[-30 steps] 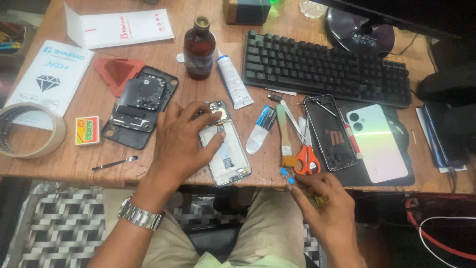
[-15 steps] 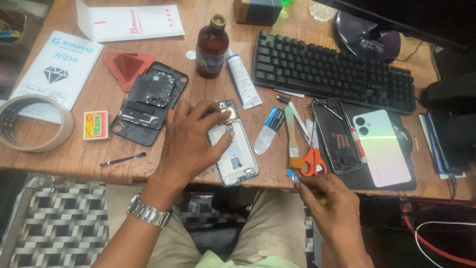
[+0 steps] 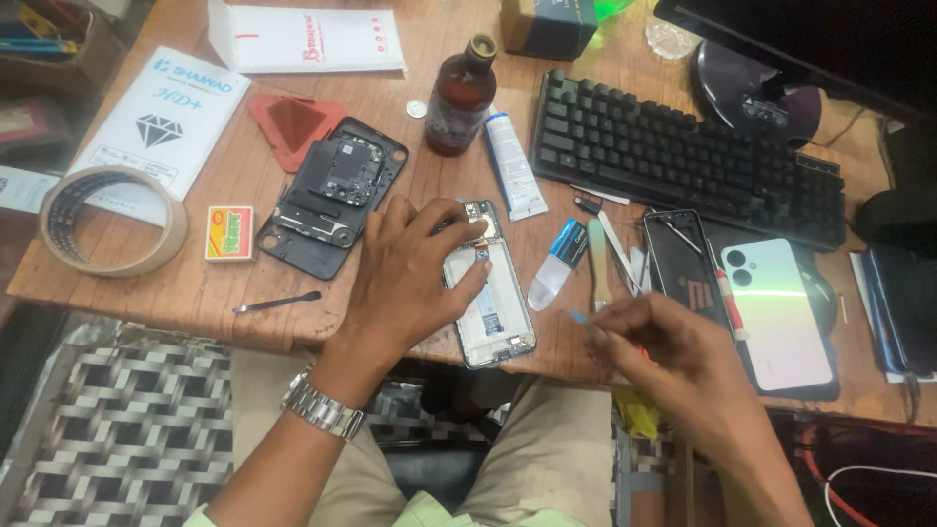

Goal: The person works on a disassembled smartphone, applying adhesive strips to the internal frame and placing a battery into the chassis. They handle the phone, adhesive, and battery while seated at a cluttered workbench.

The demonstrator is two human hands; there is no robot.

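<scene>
Two hands work over the wooden tabletop (image 3: 410, 185). Since a second ago the right hand (image 3: 673, 356) has lifted off the orange-handled scissors near the table's edge, which it now hides, and come up level with the opened white smartphone with its back cover off (image 3: 493, 298); it now pinches a thin blue-tipped tool (image 3: 579, 317), its tip aimed left toward the phone, so the tool looks ready for the exposed frame. The left hand (image 3: 405, 278) has stayed put, palm down, fingers spread across the phone's upper half, pressing it flat near the tabletop's front edge, wrist bent and a metal wristwatch (image 3: 322, 405) showing. Just left lies a black dismantled phone frame (image 3: 332, 195); behind stand a brown glass bottle (image 3: 459, 98) and a white tube (image 3: 514, 166).
</scene>
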